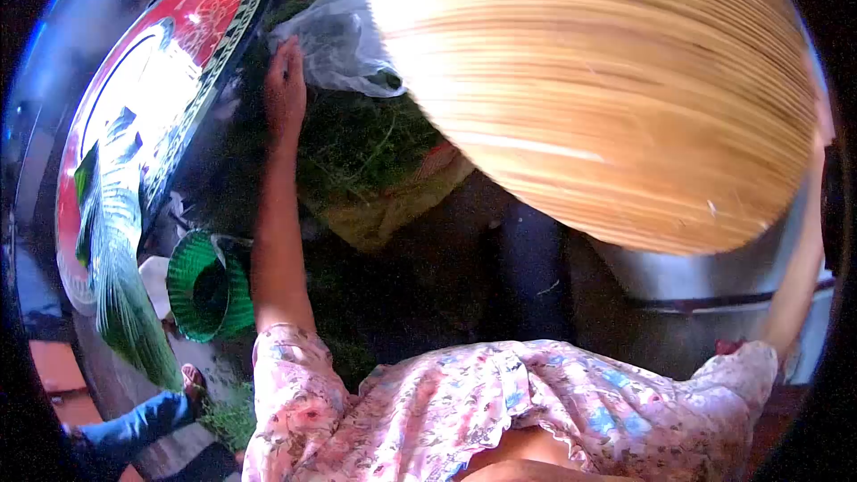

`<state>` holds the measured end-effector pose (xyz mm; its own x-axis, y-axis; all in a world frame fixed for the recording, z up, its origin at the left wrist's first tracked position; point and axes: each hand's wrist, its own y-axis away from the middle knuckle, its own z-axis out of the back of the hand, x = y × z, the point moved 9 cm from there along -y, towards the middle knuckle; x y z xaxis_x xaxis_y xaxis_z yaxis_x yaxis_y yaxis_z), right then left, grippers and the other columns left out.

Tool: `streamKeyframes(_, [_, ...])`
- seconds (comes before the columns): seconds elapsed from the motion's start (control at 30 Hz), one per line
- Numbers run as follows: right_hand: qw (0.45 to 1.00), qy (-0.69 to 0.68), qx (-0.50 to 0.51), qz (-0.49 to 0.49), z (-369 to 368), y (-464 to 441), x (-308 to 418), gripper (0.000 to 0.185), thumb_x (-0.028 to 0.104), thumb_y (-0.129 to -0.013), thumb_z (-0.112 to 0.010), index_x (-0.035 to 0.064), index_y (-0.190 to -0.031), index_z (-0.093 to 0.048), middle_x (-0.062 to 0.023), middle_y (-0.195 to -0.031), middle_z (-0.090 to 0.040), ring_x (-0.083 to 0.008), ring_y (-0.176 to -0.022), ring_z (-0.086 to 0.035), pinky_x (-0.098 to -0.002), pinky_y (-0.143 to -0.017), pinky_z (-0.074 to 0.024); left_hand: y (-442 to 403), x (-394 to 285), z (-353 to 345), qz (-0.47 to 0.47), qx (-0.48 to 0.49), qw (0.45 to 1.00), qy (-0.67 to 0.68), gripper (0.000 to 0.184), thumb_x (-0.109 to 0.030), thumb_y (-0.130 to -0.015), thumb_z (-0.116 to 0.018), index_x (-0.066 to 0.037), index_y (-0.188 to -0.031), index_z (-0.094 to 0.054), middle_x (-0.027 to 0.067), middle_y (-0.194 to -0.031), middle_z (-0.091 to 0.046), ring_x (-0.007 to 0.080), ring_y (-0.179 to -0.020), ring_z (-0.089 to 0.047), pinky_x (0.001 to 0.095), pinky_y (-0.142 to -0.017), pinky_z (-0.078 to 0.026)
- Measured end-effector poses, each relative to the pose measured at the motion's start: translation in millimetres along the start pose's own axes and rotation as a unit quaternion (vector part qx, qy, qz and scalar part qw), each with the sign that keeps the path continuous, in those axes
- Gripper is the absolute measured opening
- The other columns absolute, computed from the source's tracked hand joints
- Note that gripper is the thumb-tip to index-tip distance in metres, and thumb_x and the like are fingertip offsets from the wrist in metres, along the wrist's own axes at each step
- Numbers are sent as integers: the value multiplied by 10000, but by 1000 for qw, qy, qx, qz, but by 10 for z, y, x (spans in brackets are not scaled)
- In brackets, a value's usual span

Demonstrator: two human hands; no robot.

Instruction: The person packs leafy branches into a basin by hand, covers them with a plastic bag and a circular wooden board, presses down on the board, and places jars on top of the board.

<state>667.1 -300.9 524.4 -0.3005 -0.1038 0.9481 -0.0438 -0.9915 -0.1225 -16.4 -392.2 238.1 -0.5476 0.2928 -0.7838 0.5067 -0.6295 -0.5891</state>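
Note:
My left hand point(286, 85) reaches forward with its fingers closed at the edge of a clear plastic bag point(344, 40). Under the bag lies a heap of leafy greens point(366, 147), partly on a yellowish sack point(379, 219). A large, round, tan piece with fine straw-like bands, which looks like a conical hat point(607, 98), fills the upper right close to the camera. Along its right rim, my right hand point(825, 116) shows only in part. Its fingers are mostly hidden, so I cannot see whether they grip the rim.
To the left, a red and white patterned round tray point(219, 4) stands with a bright glare on it. Below are a green ribbed plastic basket point(183, 290) and another person's leg in jeans point(143, 428) with a sandalled foot. A metal container point(687, 272) sits under the tan piece.

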Motion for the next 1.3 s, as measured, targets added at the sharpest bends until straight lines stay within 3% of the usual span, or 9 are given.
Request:
streamKeyframes(0.23, [957,-261,87,-95,-1940,-1383,-1110,605,258,-749,-759,-30,-1224,-520,-163,-1238,-554,-278,-1152,-517,-374,-992,-415,919,304,970,136,-110,981,86,350,-281,-981,-455,-21,-1192,-559,112,-1222,-572,202,-1166,-517,321,-1016,-358])
streamKeyframes(0.53, [951,-271,149,0,-3975,-2010,-2476,466,171,-734,-765,-10,-1127,-589,-120,-1177,-588,-240,-1119,-506,-362,-1000,-354,1178,343,1592,177,-171,969,2,369,-291,-984,-442,-23,-1218,-542,125,-1224,-574,227,-1164,-526,341,-987,-396])
streamKeyframes(0.7, [926,-316,92,-184,-4713,-1611,-3134,516,255,-782,-750,-21,-1169,-549,-142,-1169,-589,-247,-1112,-525,-408,-975,-383,1200,334,1455,171,-160,970,-64,371,-315,-977,-454,-42,-1207,-553,116,-1212,-586,230,-1148,-539,343,-977,-397])
streamKeyframes(0.9, [949,-151,260,-95,-4474,-1509,-2990,499,303,-823,-709,-74,-1114,-559,-186,-1078,-622,-230,-946,-612,-389,-757,-516,635,130,1064,106,-127,971,-175,390,-356,-975,-442,-75,-1223,-547,124,-1212,-587,262,-1145,-543,362,-981,-391])
streamKeyframes(1.0, [959,234,161,20,-3889,-1579,-2270,611,510,-845,-596,-35,-1121,-577,-206,-1100,-608,-263,-986,-608,-420,-809,-493,-121,662,731,-18,-61,981,-183,433,-388,-980,-408,-90,-1277,-510,142,-1238,-568,300,-1165,-525,369,-991,-380])
streamKeyframes(1.1, [842,342,105,405,-4073,-2084,-1611,711,687,-839,-424,120,-1245,-560,-178,-1272,-531,-287,-1153,-526,-452,-992,-381,-835,661,24,-62,46,926,-370,430,-364,-984,-380,-158,-1358,-427,159,-1395,-410,367,-1272,-398,473,-1069,-276])
streamKeyframes(1.17, [916,179,181,311,-4582,-2237,-1462,404,349,-911,-557,87,-1219,-562,-153,-1345,-463,-215,-1190,-491,-371,-1009,-400,-1343,1355,-486,-214,144,840,-477,458,-372,-990,-355,-129,-1377,-381,170,-1443,-337,385,-1288,-366,483,-1079,-263])
streamKeyframes(1.27, [843,302,305,325,-5633,-2290,-1414,483,486,-860,-560,151,-1208,-568,-135,-1430,-363,-261,-1275,-402,-405,-1055,-351,-1125,1135,-1033,-182,241,646,-701,423,-337,-975,-372,-262,-1391,-391,139,-1493,-250,419,-1343,-251,585,-1090,-141])
streamKeyframes(1.3, [808,330,263,410,-6046,-2445,-1616,603,616,-841,-447,205,-1276,-519,-149,-1425,-372,-308,-1295,-371,-483,-1064,-290,-1045,1219,-1012,-164,268,650,-692,429,-331,-972,-364,-278,-1398,-372,127,-1507,-205,438,-1349,-210,616,-1078,-103])
